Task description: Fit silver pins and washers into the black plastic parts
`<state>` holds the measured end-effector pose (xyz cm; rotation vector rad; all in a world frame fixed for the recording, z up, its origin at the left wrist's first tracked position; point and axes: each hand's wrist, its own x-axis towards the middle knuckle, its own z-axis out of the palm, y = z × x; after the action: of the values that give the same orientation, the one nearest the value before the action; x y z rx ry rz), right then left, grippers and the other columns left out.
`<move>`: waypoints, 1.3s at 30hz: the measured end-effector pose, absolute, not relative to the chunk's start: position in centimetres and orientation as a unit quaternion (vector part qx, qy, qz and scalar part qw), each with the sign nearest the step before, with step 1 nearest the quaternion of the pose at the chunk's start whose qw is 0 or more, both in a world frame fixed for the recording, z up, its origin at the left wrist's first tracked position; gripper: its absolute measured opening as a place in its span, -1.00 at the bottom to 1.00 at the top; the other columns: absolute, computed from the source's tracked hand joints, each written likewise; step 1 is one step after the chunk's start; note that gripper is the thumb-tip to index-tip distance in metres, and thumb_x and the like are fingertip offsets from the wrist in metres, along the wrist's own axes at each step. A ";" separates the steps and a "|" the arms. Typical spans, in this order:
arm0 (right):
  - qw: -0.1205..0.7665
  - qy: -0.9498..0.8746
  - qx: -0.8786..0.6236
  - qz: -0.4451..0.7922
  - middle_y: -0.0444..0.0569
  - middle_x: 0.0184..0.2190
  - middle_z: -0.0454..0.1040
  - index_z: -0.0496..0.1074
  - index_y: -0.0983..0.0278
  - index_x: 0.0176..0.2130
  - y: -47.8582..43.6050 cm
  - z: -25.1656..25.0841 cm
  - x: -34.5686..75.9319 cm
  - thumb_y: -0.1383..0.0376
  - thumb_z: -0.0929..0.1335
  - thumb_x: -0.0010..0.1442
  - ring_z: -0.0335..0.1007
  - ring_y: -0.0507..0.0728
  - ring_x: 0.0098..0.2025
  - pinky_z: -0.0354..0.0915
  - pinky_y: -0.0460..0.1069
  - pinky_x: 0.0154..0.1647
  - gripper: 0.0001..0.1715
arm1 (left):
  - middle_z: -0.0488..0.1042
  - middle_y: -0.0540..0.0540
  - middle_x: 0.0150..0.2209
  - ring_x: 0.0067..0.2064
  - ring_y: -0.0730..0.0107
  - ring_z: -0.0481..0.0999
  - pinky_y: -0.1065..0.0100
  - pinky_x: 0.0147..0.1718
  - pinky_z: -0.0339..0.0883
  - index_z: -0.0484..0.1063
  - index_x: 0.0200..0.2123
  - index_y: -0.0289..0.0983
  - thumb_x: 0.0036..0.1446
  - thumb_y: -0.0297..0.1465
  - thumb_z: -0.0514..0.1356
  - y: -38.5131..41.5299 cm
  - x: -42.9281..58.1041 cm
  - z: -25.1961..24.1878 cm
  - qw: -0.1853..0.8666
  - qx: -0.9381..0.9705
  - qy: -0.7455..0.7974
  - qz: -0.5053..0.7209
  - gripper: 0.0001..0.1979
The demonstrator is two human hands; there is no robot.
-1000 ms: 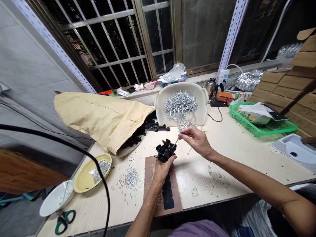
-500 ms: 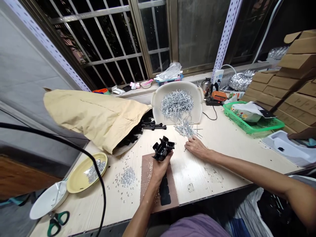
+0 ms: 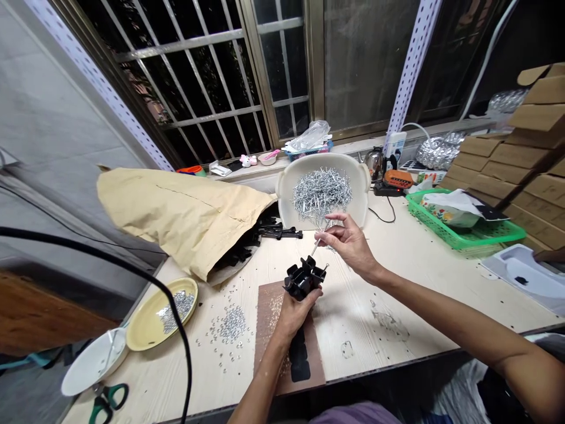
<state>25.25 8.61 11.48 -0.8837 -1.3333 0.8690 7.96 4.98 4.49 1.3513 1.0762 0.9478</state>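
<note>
My left hand (image 3: pixel 296 311) is wrapped round a cluster of black plastic parts (image 3: pixel 304 279) above the brown board (image 3: pixel 268 318). One metal pin sticks out at the cluster's right side. Just above the cluster, my right hand (image 3: pixel 346 240) pinches a thin metal pin (image 3: pixel 315 247) that slants down toward the parts. Behind it, a white basin (image 3: pixel 286 206) tipped toward me holds a heap of silvery pins (image 3: pixel 322 191). More black parts (image 3: pixel 280 229) spill from the mouth of a large paper sack (image 3: pixel 185 218).
Small shiny pieces (image 3: pixel 232 324) lie loose left of the board. Farther left are a yellow dish (image 3: pixel 145 318), a white bowl (image 3: pixel 83 368) and green-handled scissors (image 3: pixel 103 403). A black cable (image 3: pixel 176 318) arches over them. A green basket (image 3: pixel 463 235) and cardboard boxes (image 3: pixel 529 159) stand right.
My right hand has lifted from the pins on the table and moved up and left to the black cluster, now with a pin in its fingers. The view has shifted slightly.
</note>
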 end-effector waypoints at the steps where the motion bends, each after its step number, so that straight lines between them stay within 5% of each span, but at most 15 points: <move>1: 0.609 -0.578 -0.383 0.385 -0.16 -0.44 0.48 0.15 0.20 0.02 8.5 11.3 25.1 0.09 0.38 0.10 0.48 0.08 -0.35 0.41 0.05 -0.21 -0.44 | 0.57 -0.17 -0.30 -0.24 0.17 0.53 0.21 -0.18 0.36 0.53 -0.34 -0.30 -0.07 -0.26 0.27 5.0 8.0 4.5 0.553 0.575 0.453 0.398 -0.75; 18: 0.504 -0.680 -0.451 0.283 -0.06 -0.23 0.48 0.36 0.23 -0.10 8.4 8.2 28.9 0.14 0.27 0.23 0.43 0.07 -0.16 0.31 -0.03 -0.16 -0.71 | 0.56 -0.17 -0.27 -0.18 0.12 0.51 0.16 -0.09 0.32 0.51 -0.31 -0.30 -0.09 -0.24 0.30 5.3 9.5 4.1 0.540 0.588 0.448 0.402 -0.71; 22: 0.365 -0.660 -0.645 0.122 -0.05 -0.33 0.46 0.44 0.29 -0.32 10.9 5.1 34.6 0.15 0.19 0.27 0.38 0.06 -0.28 0.26 -0.06 -0.25 -0.64 | 0.57 -0.19 -0.26 -0.15 0.08 0.52 0.13 -0.08 0.32 0.51 -0.27 -0.28 -0.12 -0.26 0.33 4.5 9.3 5.4 0.534 0.557 0.481 0.415 -0.68; 27: 0.259 -0.646 -0.712 0.094 0.00 -0.40 0.44 0.45 0.32 -0.49 12.8 1.0 38.1 0.27 0.25 0.18 0.35 0.08 -0.33 0.19 -0.08 -0.30 -0.70 | 0.56 -0.21 -0.26 -0.16 0.05 0.52 0.10 -0.14 0.36 0.51 -0.26 -0.30 -0.12 -0.22 0.32 4.2 9.7 5.8 0.539 0.543 0.494 0.412 -0.65; 33: 0.213 -0.633 -0.737 0.101 0.02 -0.31 0.45 0.46 0.31 -0.43 14.4 -0.8 37.6 0.34 0.28 0.08 0.34 0.10 -0.28 0.12 -0.10 -0.36 -0.83 | 0.53 -0.17 -0.28 -0.19 0.19 0.52 0.18 -0.10 0.34 0.48 -0.27 -0.33 -0.04 -0.25 0.29 4.7 10.1 5.6 0.618 0.489 0.414 0.456 -0.70; 39: 0.229 -0.623 -0.740 0.111 -0.02 -0.44 0.45 0.45 0.32 -0.30 13.9 -0.2 38.1 0.44 0.24 0.04 0.34 0.09 -0.39 0.11 -0.09 -0.43 -0.76 | 0.52 -0.16 -0.29 -0.25 0.24 0.52 0.21 -0.15 0.35 0.47 -0.27 -0.33 -0.03 -0.27 0.28 5.1 9.2 5.8 0.624 0.456 0.409 0.485 -0.71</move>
<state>38.09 13.85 -0.23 -2.0362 -1.7159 0.3049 9.25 5.10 5.77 1.0473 0.9379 1.1128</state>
